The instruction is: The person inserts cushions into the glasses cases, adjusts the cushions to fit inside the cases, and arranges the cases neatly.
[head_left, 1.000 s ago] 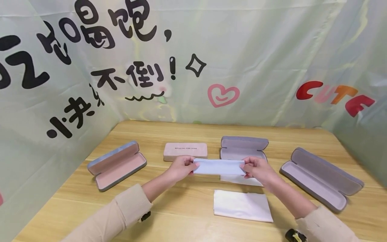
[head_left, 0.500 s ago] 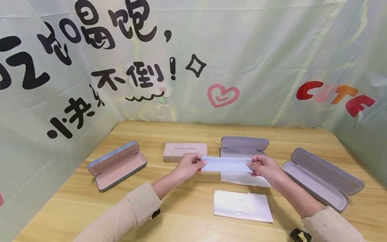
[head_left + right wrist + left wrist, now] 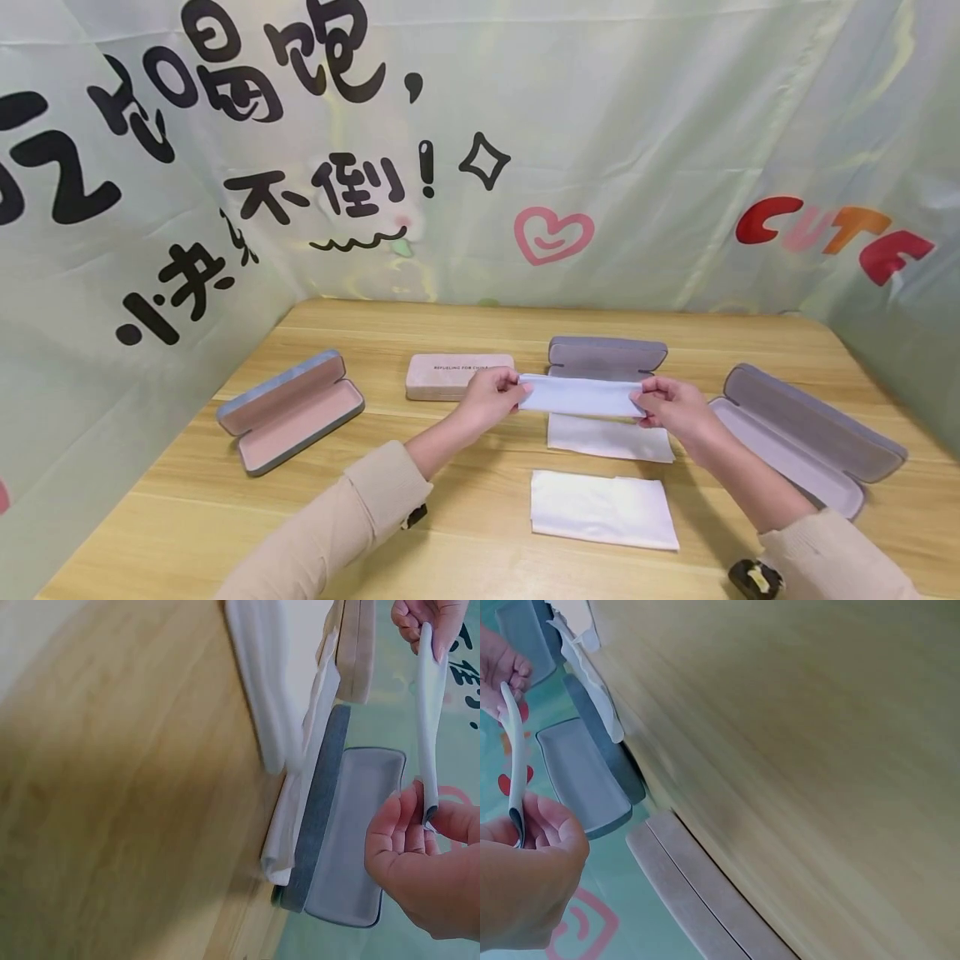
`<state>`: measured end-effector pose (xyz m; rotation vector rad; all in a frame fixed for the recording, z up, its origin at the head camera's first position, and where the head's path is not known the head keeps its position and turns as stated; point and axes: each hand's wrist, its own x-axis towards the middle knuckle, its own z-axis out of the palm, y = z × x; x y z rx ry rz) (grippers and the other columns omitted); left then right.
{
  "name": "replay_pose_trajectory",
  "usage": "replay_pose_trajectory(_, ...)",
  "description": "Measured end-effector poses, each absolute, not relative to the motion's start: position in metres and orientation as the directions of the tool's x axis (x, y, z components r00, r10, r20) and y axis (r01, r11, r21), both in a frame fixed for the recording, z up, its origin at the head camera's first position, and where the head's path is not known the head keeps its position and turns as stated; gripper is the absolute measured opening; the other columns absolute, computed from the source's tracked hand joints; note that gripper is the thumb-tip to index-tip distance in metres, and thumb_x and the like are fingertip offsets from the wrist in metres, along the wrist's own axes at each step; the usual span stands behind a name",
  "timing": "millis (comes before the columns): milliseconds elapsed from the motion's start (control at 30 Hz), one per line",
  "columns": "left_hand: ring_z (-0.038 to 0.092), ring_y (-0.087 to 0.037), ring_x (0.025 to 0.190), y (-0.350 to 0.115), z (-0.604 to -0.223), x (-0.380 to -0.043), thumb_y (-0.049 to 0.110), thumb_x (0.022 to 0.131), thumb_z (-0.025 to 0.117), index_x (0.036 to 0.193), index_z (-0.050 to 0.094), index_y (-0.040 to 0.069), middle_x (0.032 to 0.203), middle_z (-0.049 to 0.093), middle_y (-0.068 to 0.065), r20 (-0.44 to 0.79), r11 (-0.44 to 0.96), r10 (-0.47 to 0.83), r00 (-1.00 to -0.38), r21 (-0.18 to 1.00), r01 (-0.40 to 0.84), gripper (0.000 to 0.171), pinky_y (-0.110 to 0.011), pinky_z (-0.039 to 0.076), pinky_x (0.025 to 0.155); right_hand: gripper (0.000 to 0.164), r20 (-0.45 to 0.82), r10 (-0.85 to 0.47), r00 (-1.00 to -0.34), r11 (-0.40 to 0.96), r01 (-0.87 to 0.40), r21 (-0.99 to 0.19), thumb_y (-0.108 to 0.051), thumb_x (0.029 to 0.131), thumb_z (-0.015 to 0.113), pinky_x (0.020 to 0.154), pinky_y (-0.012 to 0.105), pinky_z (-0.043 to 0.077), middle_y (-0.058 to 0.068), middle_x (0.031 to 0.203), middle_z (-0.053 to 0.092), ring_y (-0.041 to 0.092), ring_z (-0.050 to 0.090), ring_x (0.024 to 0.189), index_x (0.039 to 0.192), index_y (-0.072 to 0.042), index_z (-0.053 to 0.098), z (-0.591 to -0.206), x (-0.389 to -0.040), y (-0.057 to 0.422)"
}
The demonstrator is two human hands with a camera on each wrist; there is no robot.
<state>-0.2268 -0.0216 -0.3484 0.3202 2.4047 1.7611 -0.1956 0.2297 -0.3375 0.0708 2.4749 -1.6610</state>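
A light blue folded cleaning cloth (image 3: 581,396) is stretched flat between my two hands, raised above the table. My left hand (image 3: 491,398) pinches its left end between thumb and fingers, and my right hand (image 3: 678,412) pinches the right end the same way. Seen from the left wrist, the cloth (image 3: 516,750) is a thin folded strip. Just behind it stands an open purple-grey glasses case (image 3: 607,357), its lower half largely covered by the cloth in the head view. Two white folded cloths lie below my hands, a nearer one (image 3: 603,510) and a farther one (image 3: 611,438).
A closed pink glasses case (image 3: 442,382) with lettering sits behind my left hand. At the left is an open case (image 3: 300,421) with pink lining; at the right, an open purple-grey case (image 3: 813,425), partly behind my right arm. A printed curtain (image 3: 652,167) surrounds the wooden table (image 3: 247,533).
Both hands have moved right and slightly away from me, carrying the blue cloth over toward the open middle case. More of the farther white cloth now shows.
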Motion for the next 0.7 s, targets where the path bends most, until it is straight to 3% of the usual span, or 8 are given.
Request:
replay_pose_trajectory(167, 0.048, -0.009, 0.061, -0.010, -0.347, -0.231, 0.007, 0.090, 0.057, 0.091, 0.061, -0.007, 0.067, 0.050, 0.001, 0.001, 0.281, 0.261, -0.965, 0.957, 0.077, 0.014, -0.024, 0.052, 0.066, 0.023, -0.158, -0.007, -0.987, 0.384, 0.144, -0.912, -0.008, 0.095, 0.047, 0.067, 0.021, 0.052, -0.006, 0.079, 0.053, 0.004, 0.057, 0.068, 0.109, 0.009, 0.044, -0.339, -0.201, 0.236)
replay_pose_trajectory(600, 0.050, -0.010, 0.062, 0.015, -0.352, -0.246, 0.006, 0.091, 0.057, 0.093, 0.062, -0.007, 0.073, 0.052, -0.003, -0.026, 0.292, 0.215, -0.976, 0.956, 0.039, 0.015, -0.028, 0.054, 0.068, 0.029, -0.133, 0.058, -0.989, 0.468, 0.144, -0.872, -0.013, 0.094, 0.050, 0.065, 0.021, 0.052, -0.007, 0.076, 0.055, 0.003, 0.057, 0.067, 0.111, 0.011, 0.047, -0.343, -0.213, 0.254)
replay_pose_trajectory(700, 0.051, -0.010, 0.062, 0.020, -0.353, -0.249, 0.007, 0.090, 0.058, 0.093, 0.063, -0.006, 0.072, 0.053, -0.002, -0.028, 0.322, 0.191, -0.981, 0.946, 0.035, 0.014, -0.024, 0.052, 0.064, 0.031, -0.128, 0.066, -0.990, 0.488, 0.144, -0.861, -0.014, 0.094, 0.050, 0.065, 0.022, 0.051, -0.006, 0.077, 0.055, 0.002, 0.056, 0.068, 0.111, 0.011, 0.047, -0.344, -0.216, 0.257)
